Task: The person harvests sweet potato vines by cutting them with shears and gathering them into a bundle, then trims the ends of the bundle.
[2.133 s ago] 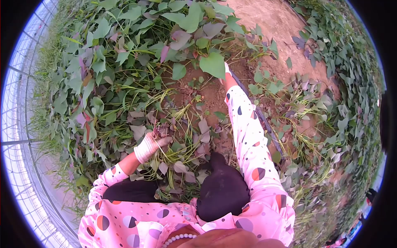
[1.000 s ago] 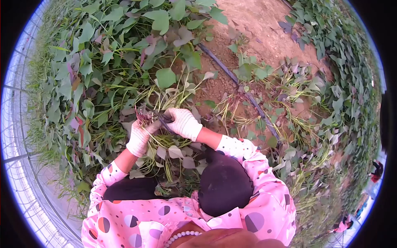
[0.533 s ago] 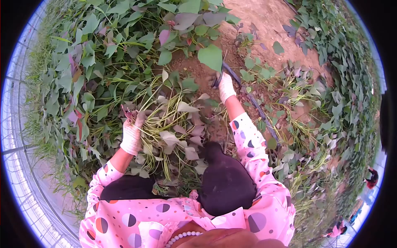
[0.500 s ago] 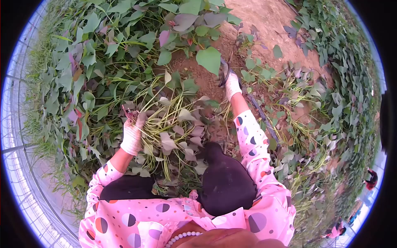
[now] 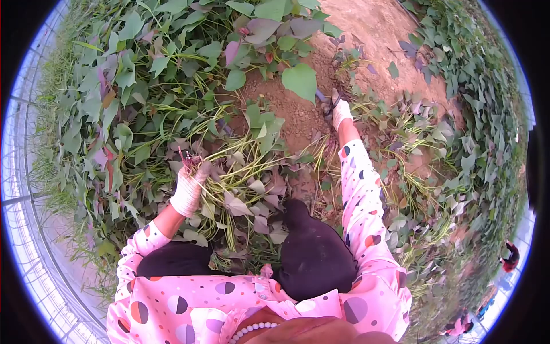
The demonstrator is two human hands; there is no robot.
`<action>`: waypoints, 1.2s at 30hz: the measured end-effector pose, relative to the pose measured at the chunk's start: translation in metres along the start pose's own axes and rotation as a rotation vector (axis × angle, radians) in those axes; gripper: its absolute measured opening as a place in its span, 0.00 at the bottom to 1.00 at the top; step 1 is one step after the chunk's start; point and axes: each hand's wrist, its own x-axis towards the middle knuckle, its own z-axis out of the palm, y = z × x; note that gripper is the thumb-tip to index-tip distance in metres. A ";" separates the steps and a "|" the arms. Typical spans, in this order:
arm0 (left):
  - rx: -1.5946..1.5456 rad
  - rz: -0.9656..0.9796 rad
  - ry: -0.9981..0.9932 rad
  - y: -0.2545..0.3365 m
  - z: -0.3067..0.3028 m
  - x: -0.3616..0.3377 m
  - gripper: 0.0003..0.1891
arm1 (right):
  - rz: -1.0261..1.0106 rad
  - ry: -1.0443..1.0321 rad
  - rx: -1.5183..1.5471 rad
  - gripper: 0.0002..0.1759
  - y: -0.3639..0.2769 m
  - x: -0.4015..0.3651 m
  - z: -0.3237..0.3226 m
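My left hand (image 5: 189, 186), in a pale glove, is closed around a bunch of sweet potato vines (image 5: 235, 189). Their reddish cut ends stick out above the fist, and the stems and leaves spread to the right across it. Out ahead, my right hand (image 5: 340, 110), also gloved, is closed on what looks like a pair of dark-handled scissors (image 5: 329, 104). The scissors are small in view and partly hidden by the fingers. They are over bare soil, beside a large green leaf (image 5: 299, 82).
Dense leafy vines (image 5: 132, 74) cover the left and far side. Reddish soil (image 5: 372, 34) shows ahead, with more vines (image 5: 481, 86) along the right. My dark-clothed knee (image 5: 315, 252) is close below the vines. Other people (image 5: 510, 256) are at the far right edge.
My right hand has moved to the right with the scissors, away from the large leaf. My left hand has barely shifted and still grips the vines.
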 end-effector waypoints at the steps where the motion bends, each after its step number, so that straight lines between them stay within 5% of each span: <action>1: -0.022 0.002 0.010 -0.001 0.001 0.000 0.20 | -0.021 0.047 -0.037 0.32 0.004 0.007 0.001; 8: -0.011 -0.063 -0.032 0.003 0.003 -0.003 0.20 | -0.169 0.169 -0.089 0.18 0.013 -0.005 0.005; 12: 0.024 -0.061 -0.048 0.013 0.008 -0.008 0.17 | -0.262 0.175 -0.585 0.18 0.010 -0.014 0.000; 14: 0.065 -0.124 -0.055 0.022 0.012 -0.010 0.11 | -0.727 0.445 -0.857 0.17 0.013 0.002 -0.008; 20: 0.031 -0.142 -0.004 0.012 0.014 -0.010 0.06 | -0.431 0.469 -1.505 0.14 -0.037 0.006 -0.008; 22: 0.000 -0.105 0.024 0.010 0.016 -0.007 0.06 | -0.534 0.472 -1.660 0.13 -0.031 0.014 -0.008; 27: 0.050 -0.106 0.013 0.008 0.012 -0.006 0.06 | -0.484 0.569 -1.304 0.13 -0.013 0.029 -0.014; 30: 0.028 -0.122 0.015 0.008 0.013 -0.006 0.06 | -0.568 0.390 -1.502 0.12 -0.032 0.002 -0.008; 34: -0.037 -0.104 0.039 0.007 0.016 0.000 0.08 | -0.781 0.115 -0.954 0.19 -0.031 -0.095 0.053; 35: -0.049 -0.077 0.075 0.007 0.018 0.001 0.08 | -0.636 -0.041 -0.782 0.16 -0.031 -0.136 0.075; 36: -0.060 -0.051 0.108 0.007 0.020 0.003 0.08 | -0.812 -0.167 -0.619 0.17 -0.010 -0.156 0.092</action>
